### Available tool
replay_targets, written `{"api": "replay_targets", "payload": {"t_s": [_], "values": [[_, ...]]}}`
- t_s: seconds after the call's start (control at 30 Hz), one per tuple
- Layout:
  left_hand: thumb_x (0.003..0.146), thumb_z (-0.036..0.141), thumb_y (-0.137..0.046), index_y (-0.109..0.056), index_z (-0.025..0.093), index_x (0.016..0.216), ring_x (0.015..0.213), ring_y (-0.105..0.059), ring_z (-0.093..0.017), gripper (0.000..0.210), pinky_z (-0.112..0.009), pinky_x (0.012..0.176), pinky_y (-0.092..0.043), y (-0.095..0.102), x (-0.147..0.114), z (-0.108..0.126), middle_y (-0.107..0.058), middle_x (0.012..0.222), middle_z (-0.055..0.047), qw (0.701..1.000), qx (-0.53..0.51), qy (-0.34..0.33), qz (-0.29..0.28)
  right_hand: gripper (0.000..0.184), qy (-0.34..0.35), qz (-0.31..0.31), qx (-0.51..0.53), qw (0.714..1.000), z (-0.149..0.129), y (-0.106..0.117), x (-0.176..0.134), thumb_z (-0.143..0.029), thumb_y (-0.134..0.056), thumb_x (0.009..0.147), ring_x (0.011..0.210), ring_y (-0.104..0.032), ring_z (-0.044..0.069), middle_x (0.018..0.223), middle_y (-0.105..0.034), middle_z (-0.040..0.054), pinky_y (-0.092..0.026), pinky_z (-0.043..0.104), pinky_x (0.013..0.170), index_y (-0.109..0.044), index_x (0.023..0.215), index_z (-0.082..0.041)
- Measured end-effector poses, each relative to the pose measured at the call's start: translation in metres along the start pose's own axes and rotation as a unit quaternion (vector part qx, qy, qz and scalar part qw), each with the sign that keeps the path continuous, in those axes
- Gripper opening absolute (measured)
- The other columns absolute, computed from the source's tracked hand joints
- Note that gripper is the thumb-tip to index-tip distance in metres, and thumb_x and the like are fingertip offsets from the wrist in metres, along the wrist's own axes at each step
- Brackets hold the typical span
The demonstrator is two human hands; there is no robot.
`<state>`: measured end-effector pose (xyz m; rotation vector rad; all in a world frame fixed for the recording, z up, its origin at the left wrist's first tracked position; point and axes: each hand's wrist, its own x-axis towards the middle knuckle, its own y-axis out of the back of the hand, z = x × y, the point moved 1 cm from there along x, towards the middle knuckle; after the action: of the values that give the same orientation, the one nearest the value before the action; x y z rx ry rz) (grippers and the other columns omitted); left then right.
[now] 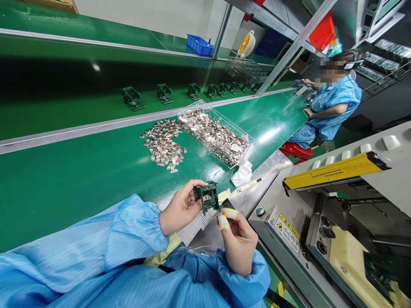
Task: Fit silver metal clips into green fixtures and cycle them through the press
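Note:
My left hand (181, 208) is closed around a dark green plastic frame (211, 197), a boxy part with openings, raised in front of my body. My right hand (238, 241) pinches at the frame's lower right corner, its thumb and forefinger tips wrapped in white and yellow covers. Whatever lies between those fingertips is too small to make out. Beneath the frame is a sheet with a fine silver grid (196, 226). Farther out on the green bench, a loose pile of small metal pieces (164, 147) lies beside a clear tray (252, 145) heaped with more of them.
Several similar green frames (132, 99) stand in a row along the back. A white cloth (242, 173) and a marker pen (249, 185) lie near the tray. A machine with a yellow bar (334, 171) borders my right. A co-worker in blue (335, 100) sits farther along.

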<state>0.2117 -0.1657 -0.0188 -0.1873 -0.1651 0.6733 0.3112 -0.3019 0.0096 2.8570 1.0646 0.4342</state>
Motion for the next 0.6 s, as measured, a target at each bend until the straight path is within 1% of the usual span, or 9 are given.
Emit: {"api": "replay_targets", "payload": {"t_s": [0.07,0.13,0.23,0.3,0.4,0.5,0.6], "values": [[0.091,0.029,-0.058,-0.047,0.020,0.124,0.083,-0.061,-0.014,0.035,-0.025,0.076,-0.051,0.000,0.000,0.000,-0.062,0.094,-0.005,1.000,0.001,0.005,0.004,0.011,-0.016,0.003,0.021,1.000,0.000,-0.001,0.002,-0.020,-0.070,0.081,0.066,-0.068,0.016,0.077,-0.073,0.0031,-0.059,0.025,0.063,-0.074,0.091,-0.021],[0.092,0.028,-0.057,-0.047,0.020,0.124,0.081,-0.061,-0.013,0.035,-0.024,0.075,-0.051,0.000,0.000,0.000,-0.062,0.092,-0.004,1.000,0.004,0.006,0.004,0.012,-0.016,0.006,0.013,1.000,0.002,0.001,0.003,-0.020,-0.070,0.081,0.070,-0.069,0.017,0.080,-0.073,0.0037,-0.059,0.025,0.065,-0.074,0.093,-0.021],[0.092,0.027,-0.057,-0.047,0.020,0.123,0.078,-0.059,-0.012,0.034,-0.022,0.071,-0.049,0.000,-0.001,0.002,-0.061,0.089,-0.003,1.000,0.016,-0.001,0.002,0.015,0.006,0.017,-0.031,0.999,0.003,0.005,0.005,-0.018,-0.069,0.082,0.080,-0.070,0.019,0.089,-0.074,0.0050,-0.059,0.029,0.073,-0.074,0.096,-0.021],[0.092,0.028,-0.057,-0.048,0.019,0.122,0.073,-0.057,-0.011,0.033,-0.021,0.067,-0.047,-0.001,-0.001,0.005,-0.061,0.086,-0.002,1.000,0.027,-0.007,0.002,0.015,0.025,0.012,-0.057,0.998,0.001,0.005,0.008,-0.018,-0.068,0.082,0.081,-0.069,0.019,0.089,-0.074,0.0052,-0.058,0.030,0.074,-0.074,0.095,-0.021],[0.092,0.029,-0.056,-0.048,0.020,0.120,0.071,-0.056,-0.011,0.030,-0.020,0.065,-0.046,-0.001,-0.001,0.009,-0.060,0.086,-0.002,0.999,0.042,-0.014,-0.002,0.012,0.057,-0.004,-0.074,0.996,-0.005,-0.001,0.012,-0.016,-0.067,0.082,0.081,-0.067,0.020,0.088,-0.072,0.0053,-0.056,0.031,0.073,-0.074,0.091,-0.021],[0.093,0.030,-0.055,-0.048,0.020,0.119,0.069,-0.054,-0.011,0.029,-0.020,0.064,-0.045,-0.002,-0.001,0.011,-0.059,0.083,-0.001,0.999,0.049,-0.019,-0.004,0.015,0.081,-0.014,-0.075,0.994,-0.009,-0.010,0.014,-0.012,-0.062,0.082,0.083,-0.064,0.020,0.089,-0.069,0.0049,-0.053,0.032,0.074,-0.072,0.089,-0.022],[0.094,0.030,-0.053,-0.047,0.020,0.121,0.069,-0.055,-0.011,0.029,-0.021,0.064,-0.045,-0.001,-0.002,0.010,-0.059,0.084,-0.001,0.997,0.074,-0.023,-0.005,0.018,0.076,-0.010,-0.079,0.994,-0.007,-0.020,0.014,-0.010,-0.060,0.081,0.079,-0.062,0.018,0.084,-0.066,0.0033,-0.051,0.030,0.071,-0.069,0.092,-0.021]]}}
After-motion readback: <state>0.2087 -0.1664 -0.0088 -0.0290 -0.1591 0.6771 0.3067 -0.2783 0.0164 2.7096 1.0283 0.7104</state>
